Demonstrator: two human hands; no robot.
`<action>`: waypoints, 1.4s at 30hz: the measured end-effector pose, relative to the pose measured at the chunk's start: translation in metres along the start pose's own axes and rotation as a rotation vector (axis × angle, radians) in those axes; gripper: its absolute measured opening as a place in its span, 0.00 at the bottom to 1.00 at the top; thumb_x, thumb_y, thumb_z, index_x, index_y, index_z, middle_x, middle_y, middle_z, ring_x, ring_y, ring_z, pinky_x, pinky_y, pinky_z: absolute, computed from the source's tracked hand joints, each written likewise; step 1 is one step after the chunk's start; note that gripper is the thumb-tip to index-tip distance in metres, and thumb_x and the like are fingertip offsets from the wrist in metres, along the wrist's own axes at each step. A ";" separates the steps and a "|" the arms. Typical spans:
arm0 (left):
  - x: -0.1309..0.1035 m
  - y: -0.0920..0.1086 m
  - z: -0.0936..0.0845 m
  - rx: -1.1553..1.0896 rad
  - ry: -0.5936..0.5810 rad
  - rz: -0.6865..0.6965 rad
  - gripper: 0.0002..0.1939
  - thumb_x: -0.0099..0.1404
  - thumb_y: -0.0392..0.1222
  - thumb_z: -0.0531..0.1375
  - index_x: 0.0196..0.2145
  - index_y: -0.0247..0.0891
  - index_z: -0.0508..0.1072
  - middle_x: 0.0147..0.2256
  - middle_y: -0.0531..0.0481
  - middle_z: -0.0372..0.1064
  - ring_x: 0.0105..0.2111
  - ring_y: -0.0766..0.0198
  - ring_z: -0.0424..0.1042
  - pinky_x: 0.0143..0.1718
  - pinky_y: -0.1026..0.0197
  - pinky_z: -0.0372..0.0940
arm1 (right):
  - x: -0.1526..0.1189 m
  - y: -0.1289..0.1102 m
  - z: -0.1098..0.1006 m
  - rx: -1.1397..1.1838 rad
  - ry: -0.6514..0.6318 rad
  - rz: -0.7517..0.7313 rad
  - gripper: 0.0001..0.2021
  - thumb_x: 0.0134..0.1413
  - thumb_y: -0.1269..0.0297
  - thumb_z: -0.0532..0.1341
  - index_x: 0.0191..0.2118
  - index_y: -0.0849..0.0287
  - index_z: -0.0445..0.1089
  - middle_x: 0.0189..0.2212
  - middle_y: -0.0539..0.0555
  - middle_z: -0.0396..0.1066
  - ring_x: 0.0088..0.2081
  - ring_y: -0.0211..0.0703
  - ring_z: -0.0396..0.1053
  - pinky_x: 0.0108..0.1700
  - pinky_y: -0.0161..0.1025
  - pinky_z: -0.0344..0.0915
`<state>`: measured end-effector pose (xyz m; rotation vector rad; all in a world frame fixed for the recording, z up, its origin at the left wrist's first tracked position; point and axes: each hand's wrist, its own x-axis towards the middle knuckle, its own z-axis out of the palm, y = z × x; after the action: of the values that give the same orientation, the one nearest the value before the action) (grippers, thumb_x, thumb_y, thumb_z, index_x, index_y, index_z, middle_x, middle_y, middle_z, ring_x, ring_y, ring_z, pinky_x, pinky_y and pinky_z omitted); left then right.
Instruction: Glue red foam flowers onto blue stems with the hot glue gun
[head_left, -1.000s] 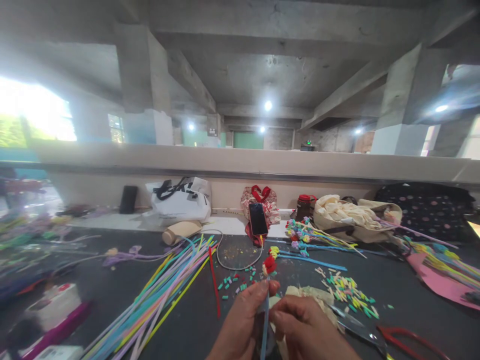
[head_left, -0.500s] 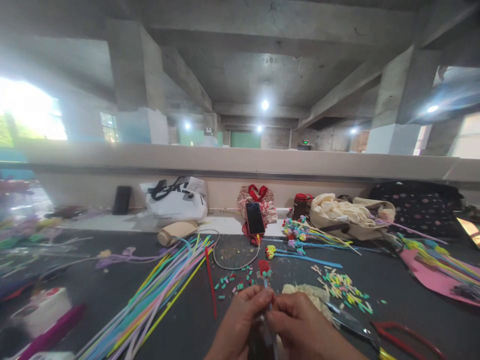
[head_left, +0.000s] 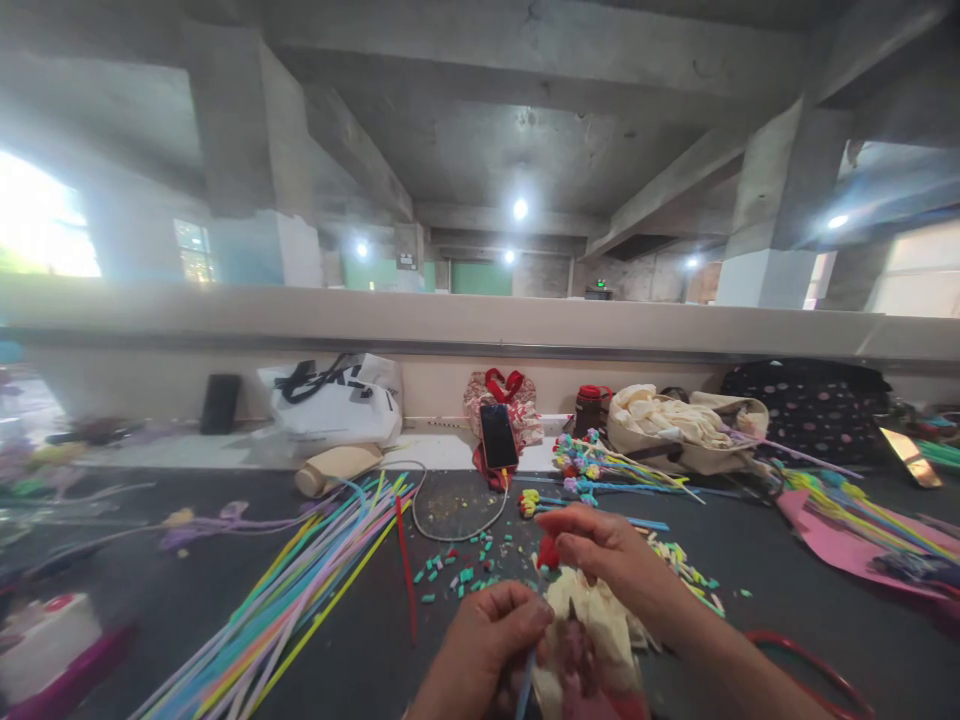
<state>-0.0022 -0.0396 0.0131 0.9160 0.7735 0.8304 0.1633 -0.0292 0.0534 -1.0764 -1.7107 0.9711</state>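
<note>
My left hand (head_left: 499, 640) is closed around a pale blue stem (head_left: 527, 680) at the bottom centre. Up and to the right, my right hand (head_left: 600, 550) has its thumb and index finger close to a small red piece (head_left: 548, 552), and whether it grips the piece is hard to make out. A cream cloth (head_left: 592, 610) lies under and beside the hands, with a blurred dark pointed object over it. Small green cut pieces (head_left: 466, 576) are scattered just beyond my left hand. Blue stems with yellow and red tips (head_left: 530, 502) lie behind my right hand.
A bundle of coloured fuzzy stems (head_left: 300, 600) and a red stem (head_left: 406, 570) lie left. Behind stand a phone (head_left: 498, 436), a white bag (head_left: 337, 400) and a cream cloth bag (head_left: 675, 430). Red handles (head_left: 810, 665) lie right, pink sheet (head_left: 832, 540) beyond.
My right hand has moved up and away from my left hand, towards the red piece. The silver blades at the right are now hidden behind my right arm. The view has shifted slightly.
</note>
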 end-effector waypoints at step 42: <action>0.010 -0.006 -0.009 -0.004 0.025 0.002 0.14 0.44 0.46 0.65 0.17 0.33 0.67 0.13 0.56 0.63 0.09 0.78 0.52 0.11 0.73 0.42 | 0.009 0.008 0.001 0.067 0.003 0.039 0.18 0.50 0.53 0.55 0.40 0.60 0.72 0.22 0.50 0.67 0.21 0.33 0.55 0.19 0.30 0.48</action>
<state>-0.0032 -0.0306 0.0020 0.9039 0.7926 0.8461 0.1619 -0.0182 0.0478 -1.0699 -1.6484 1.0436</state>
